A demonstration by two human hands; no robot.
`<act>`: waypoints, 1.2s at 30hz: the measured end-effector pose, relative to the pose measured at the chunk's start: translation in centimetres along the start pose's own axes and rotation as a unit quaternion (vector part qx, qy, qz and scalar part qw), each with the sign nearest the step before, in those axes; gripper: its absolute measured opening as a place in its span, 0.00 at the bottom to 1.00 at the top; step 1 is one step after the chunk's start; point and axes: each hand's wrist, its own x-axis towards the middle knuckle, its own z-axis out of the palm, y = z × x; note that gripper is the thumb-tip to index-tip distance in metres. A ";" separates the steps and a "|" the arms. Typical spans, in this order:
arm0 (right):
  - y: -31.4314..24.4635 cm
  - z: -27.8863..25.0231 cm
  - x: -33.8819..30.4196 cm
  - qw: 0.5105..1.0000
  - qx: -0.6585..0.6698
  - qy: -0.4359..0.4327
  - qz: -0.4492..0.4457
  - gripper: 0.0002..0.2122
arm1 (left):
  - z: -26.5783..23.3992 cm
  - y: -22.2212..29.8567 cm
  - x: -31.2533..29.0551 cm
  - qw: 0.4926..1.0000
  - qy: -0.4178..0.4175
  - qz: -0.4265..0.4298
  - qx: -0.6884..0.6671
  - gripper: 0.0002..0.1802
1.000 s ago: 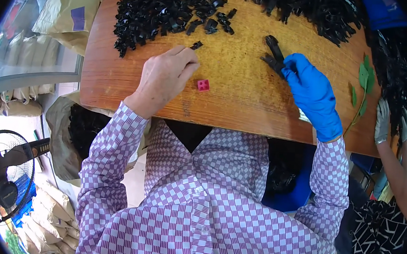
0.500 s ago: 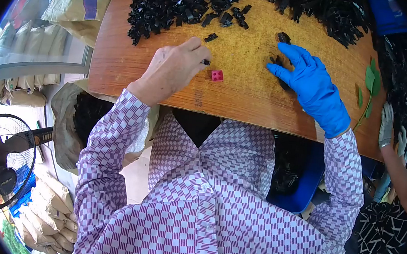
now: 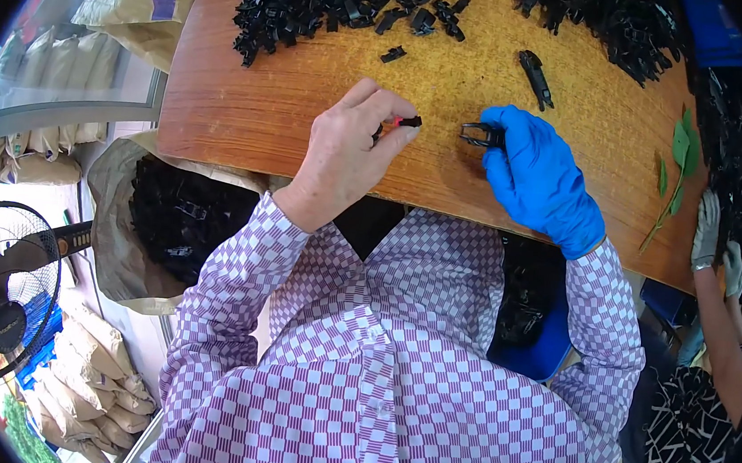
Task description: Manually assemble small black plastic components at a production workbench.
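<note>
My bare left hand [image 3: 352, 145] is over the table's near edge, thumb and fingers pinched on a small black plastic clip [image 3: 411, 121]. A bit of the pinkish-red block [image 3: 392, 122] shows between these fingers; the rest of it is hidden. Just to the right, my right hand [image 3: 541, 176], in a blue glove, grips a black plastic part with two prongs [image 3: 480, 135]. The prongs point left toward the clip, with a small gap between them. A long black part [image 3: 537, 79] lies beyond my right hand. One loose black clip [image 3: 393, 54] lies beyond my left hand.
Heaps of black clips [image 3: 312, 7] and longer black parts [image 3: 618, 32] cover the table's far side. A leafy sprig [image 3: 676, 172] lies at the right. An open sack [image 3: 115, 243] and blue bin [image 3: 548, 342] stand below. A co-worker's gloved hand [image 3: 707, 230] rests at the right edge.
My left hand has moved right, and the pinkish-red block now shows at its fingers. My right hand has come nearer and holds a pronged part, leaving the long black part uncovered.
</note>
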 end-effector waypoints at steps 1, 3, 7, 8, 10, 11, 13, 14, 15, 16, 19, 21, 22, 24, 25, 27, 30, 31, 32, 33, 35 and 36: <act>0.0 0.3 0.0 1.000 0.008 0.017 -0.004 0.14 | 0.2 -0.1 0.0 1.000 0.001 0.002 0.009 0.10; 0.2 0.7 0.0 1.000 0.007 0.013 -0.004 0.14 | 0.5 0.0 0.0 1.000 0.001 0.005 0.018 0.10; 0.3 1.3 0.2 1.000 0.001 -0.003 -0.002 0.14 | 0.8 0.5 -0.5 0.997 0.068 0.016 0.034 0.09; 0.2 1.4 0.2 1.000 -0.006 -0.012 0.004 0.14 | 0.9 0.3 -0.6 0.997 0.057 0.026 0.047 0.08; 0.1 1.5 0.4 1.000 -0.011 -0.023 0.011 0.14 | 1.0 -0.1 -0.8 0.996 0.036 0.047 0.071 0.07; 0.2 1.5 0.5 0.999 -0.001 -0.033 0.016 0.14 | 1.1 -0.3 -0.9 0.996 0.035 0.046 0.070 0.07; 0.2 1.6 0.7 0.998 0.020 -0.053 0.025 0.13 | 1.2 -0.6 -0.9 0.997 0.029 0.048 0.062 0.06; 0.1 1.6 0.8 0.998 0.021 -0.054 0.026 0.13 | 1.3 -0.7 -0.9 0.997 0.027 0.049 0.057 0.06; -0.1 1.6 0.9 0.998 0.010 -0.061 0.019 0.14 | 1.4 -0.7 -0.9 0.997 0.025 0.048 0.056 0.06; -0.2 1.6 1.0 0.998 -0.002 -0.068 0.012 0.15 | 1.4 -0.6 -1.0 0.997 0.019 0.050 0.058 0.05; -0.2 1.6 1.1 0.997 -0.018 -0.077 -0.006 0.16 | 1.6 -0.5 -1.1 0.997 0.006 0.051 0.059 0.05; -0.2 1.6 1.2 0.996 -0.027 -0.076 -0.032 0.17 | 1.6 -0.4 -1.1 0.998 0.004 0.040 0.052 0.05; -0.2 1.7 1.2 0.996 -0.027 -0.078 -0.032 0.17 | 1.6 -0.3 -1.0 0.998 0.003 0.035 0.048 0.05; -0.2 1.8 1.2 0.996 -0.034 -0.068 -0.049 0.17 | 1.7 -0.3 -1.0 0.999 0.004 0.033 0.043 0.05; -0.2 1.8 1.2 0.996 -0.037 -0.063 -0.056 0.17 | 1.7 -0.3 -1.0 0.999 0.005 0.032 0.040 0.05; -0.3 1.8 1.3 0.994 -0.055 -0.068 -0.061 0.16 | 1.7 -0.4 -1.1 0.999 0.005 0.031 0.034 0.05; -0.5 1.6 1.4 0.990 -0.094 -0.077 -0.069 0.15 | 1.8 -0.6 -1.1 0.999 0.009 0.038 0.022 0.05; -0.6 1.5 1.4 0.987 -0.110 -0.094 -0.067 0.14 | 1.8 -0.6 -1.1 0.999 0.009 0.037 0.018 0.05; -0.7 1.4 1.5 0.984 -0.126 -0.111 -0.065 0.13 | 1.7 -0.6 -1.1 0.999 0.003 0.037 0.018 0.05; -0.8 1.2 1.5 0.979 -0.142 -0.129 -0.063 0.11 | 1.7 -0.6 -1.1 0.999 -0.003 0.037 0.017 0.05; -1.5 0.3 1.8 0.967 -0.192 -0.148 -0.083 0.10 | 1.6 -0.7 -0.9 0.999 -0.008 0.034 0.013 0.06; -2.0 -0.3 2.1 0.951 -0.239 -0.163 -0.105 0.09 | 1.5 -0.9 -0.9 0.999 -0.017 0.044 0.015 0.06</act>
